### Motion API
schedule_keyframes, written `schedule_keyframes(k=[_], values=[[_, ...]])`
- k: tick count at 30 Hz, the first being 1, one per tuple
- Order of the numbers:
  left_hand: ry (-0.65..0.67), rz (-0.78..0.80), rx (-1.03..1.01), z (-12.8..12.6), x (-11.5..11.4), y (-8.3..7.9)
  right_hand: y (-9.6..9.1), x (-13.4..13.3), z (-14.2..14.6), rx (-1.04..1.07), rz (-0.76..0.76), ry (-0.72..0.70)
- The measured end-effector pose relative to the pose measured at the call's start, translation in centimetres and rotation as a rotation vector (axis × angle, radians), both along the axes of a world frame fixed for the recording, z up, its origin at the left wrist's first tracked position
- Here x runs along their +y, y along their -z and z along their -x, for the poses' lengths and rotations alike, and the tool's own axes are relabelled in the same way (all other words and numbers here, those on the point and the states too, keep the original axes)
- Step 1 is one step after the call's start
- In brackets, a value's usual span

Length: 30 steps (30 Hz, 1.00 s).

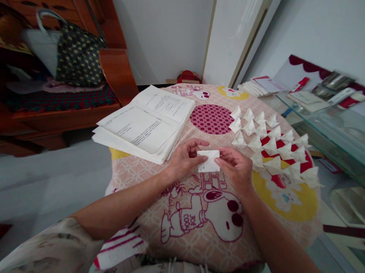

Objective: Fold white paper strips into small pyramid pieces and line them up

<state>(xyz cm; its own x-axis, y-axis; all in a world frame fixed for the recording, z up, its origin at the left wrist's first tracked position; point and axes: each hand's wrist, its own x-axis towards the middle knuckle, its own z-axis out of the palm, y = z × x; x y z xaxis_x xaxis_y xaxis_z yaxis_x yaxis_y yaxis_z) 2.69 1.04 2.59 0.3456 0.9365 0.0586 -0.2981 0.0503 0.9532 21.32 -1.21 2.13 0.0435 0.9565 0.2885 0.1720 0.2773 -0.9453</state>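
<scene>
Both my hands hold a small folded white paper slip (208,161) above the round table with the cartoon-dog cloth (196,218). My left hand (186,158) pinches its left edge, thumb on top. My right hand (236,168) grips its right edge with fingers curled. Several folded white paper triangles (270,147) lie in rows to the right of my hands. An open stack of printed white sheets (146,124) rests to the left.
A glass-topped counter (332,132) with booklets and packets stands at the right. A wooden bench (62,101) with a patterned bag (78,57) is at the left. A red object (188,76) sits by the far wall.
</scene>
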Motion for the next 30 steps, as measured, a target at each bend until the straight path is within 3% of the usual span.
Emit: schedule_keyframes(k=[5,11,19,24,30], values=[[-0.017,0.071,-0.062,-0.1,0.1,0.1,0.8,0.0,-0.1,-0.099,-0.081,0.05],[-0.016,0.124,-0.123,-0.2,0.1,0.0,0.2,-0.1,0.2,-0.009,-0.037,0.047],[0.032,0.009,-0.042,-0.3,0.2,0.8,-1.0,-0.1,0.4,0.092,0.181,-0.047],[0.122,-0.044,0.007,-0.2,0.2,1.0,-0.7,-0.2,0.1,0.071,0.201,-0.04],[0.132,-0.062,0.126,0.4,0.1,0.5,-0.5,-0.3,-0.2,0.056,0.18,-0.047]])
